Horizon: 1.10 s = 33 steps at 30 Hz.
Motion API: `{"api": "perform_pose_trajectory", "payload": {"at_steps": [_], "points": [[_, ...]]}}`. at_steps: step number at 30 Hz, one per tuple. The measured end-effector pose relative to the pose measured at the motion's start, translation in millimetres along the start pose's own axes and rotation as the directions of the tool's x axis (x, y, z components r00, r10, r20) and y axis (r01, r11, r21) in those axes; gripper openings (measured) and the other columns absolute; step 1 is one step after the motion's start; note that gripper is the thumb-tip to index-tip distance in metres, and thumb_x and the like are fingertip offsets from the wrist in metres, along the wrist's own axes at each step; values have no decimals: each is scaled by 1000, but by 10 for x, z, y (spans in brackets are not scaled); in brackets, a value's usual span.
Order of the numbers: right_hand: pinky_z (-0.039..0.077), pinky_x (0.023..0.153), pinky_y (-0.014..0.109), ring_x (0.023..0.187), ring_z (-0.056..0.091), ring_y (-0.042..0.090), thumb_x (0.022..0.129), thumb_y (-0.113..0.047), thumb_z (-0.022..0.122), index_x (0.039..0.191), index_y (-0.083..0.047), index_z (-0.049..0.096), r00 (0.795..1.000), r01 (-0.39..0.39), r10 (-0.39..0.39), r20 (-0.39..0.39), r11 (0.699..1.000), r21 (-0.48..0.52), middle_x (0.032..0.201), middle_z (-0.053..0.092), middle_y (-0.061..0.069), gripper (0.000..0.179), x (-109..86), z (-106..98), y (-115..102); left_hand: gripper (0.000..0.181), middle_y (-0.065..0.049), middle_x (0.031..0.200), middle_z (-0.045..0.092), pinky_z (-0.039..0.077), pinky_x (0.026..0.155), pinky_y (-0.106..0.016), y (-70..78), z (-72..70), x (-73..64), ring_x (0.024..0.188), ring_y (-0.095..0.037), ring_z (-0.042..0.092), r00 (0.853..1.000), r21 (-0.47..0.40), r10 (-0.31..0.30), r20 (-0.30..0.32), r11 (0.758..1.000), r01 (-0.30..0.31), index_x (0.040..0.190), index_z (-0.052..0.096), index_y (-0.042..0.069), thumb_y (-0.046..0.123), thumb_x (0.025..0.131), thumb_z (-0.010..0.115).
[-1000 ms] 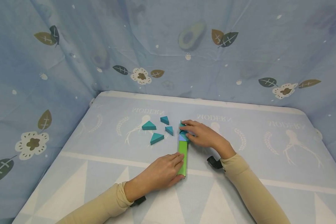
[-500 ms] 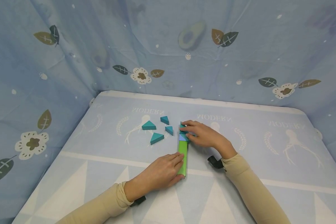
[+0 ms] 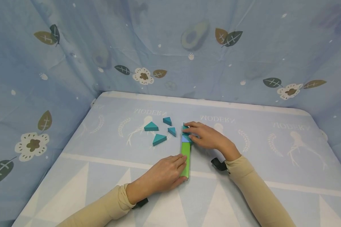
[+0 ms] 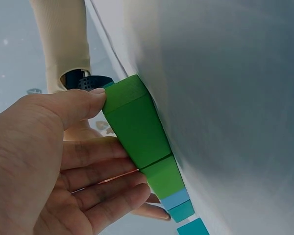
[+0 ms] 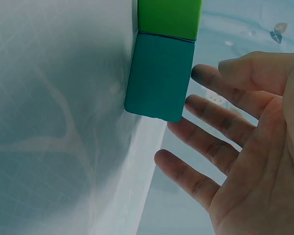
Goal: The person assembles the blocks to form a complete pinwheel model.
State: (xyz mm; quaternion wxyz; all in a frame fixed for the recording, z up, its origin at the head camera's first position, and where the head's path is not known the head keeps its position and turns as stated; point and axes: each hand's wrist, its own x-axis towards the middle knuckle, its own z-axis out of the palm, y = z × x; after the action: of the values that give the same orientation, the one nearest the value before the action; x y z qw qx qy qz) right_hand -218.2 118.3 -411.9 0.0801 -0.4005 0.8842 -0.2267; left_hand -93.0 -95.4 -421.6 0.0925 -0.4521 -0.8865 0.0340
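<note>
A row of green blocks (image 3: 186, 150) lies lengthwise on the table in the head view. At its far end sits a blue triangular block (image 3: 185, 139), with teal triangular blocks (image 3: 185, 129) beyond and beside it. My left hand (image 3: 163, 174) rests across the green blocks, fingers straight; in the left wrist view its thumb touches the near end face of the green block (image 4: 132, 115). My right hand (image 3: 208, 136) is over the far end, fingers spread and slightly bent; in the right wrist view its fingertips touch or nearly touch a teal block (image 5: 159, 76).
Left of the row lie several loose teal triangular blocks: two larger ones (image 3: 151, 127) and two smaller ones (image 3: 167, 121). A patterned cloth covers the table (image 3: 244, 176). A blue printed curtain (image 3: 164, 37) hangs behind and at the sides.
The far teal block has shifted slightly and now lies closer against the blue one. Both hands have stayed almost still.
</note>
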Motion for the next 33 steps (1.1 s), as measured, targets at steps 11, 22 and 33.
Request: {"api": "perform_pose_trajectory", "payload": {"at_steps": [11,22,33], "points": [[45,101,53,127,53,31,98,-20,59,132,-12,61,989,-8,-20,-146,982,-190,143,52,13,35,-296,43,-101,42,-6,128,57,52,95,-32,-206,-24,94,119,-18,58,998,-116,-7,-69,993,-1,116,69,10,45,96,58],[48,98,48,123,56,27,93,-37,66,134,-15,59,973,40,-106,-203,951,-305,141,53,9,47,-649,316,-515,16,-5,95,66,53,75,-35,-1195,-35,464,82,-20,63,981,-199,-167,-95,969,146,103,76,9,14,88,74],[45,104,44,136,45,26,92,-48,64,140,-15,54,994,28,-53,-99,971,-239,151,42,8,58,-692,470,-612,14,-3,98,70,56,77,-32,-1367,47,534,87,-19,66,973,-339,-213,85,912,230,100,79,10,11,87,75]]}}
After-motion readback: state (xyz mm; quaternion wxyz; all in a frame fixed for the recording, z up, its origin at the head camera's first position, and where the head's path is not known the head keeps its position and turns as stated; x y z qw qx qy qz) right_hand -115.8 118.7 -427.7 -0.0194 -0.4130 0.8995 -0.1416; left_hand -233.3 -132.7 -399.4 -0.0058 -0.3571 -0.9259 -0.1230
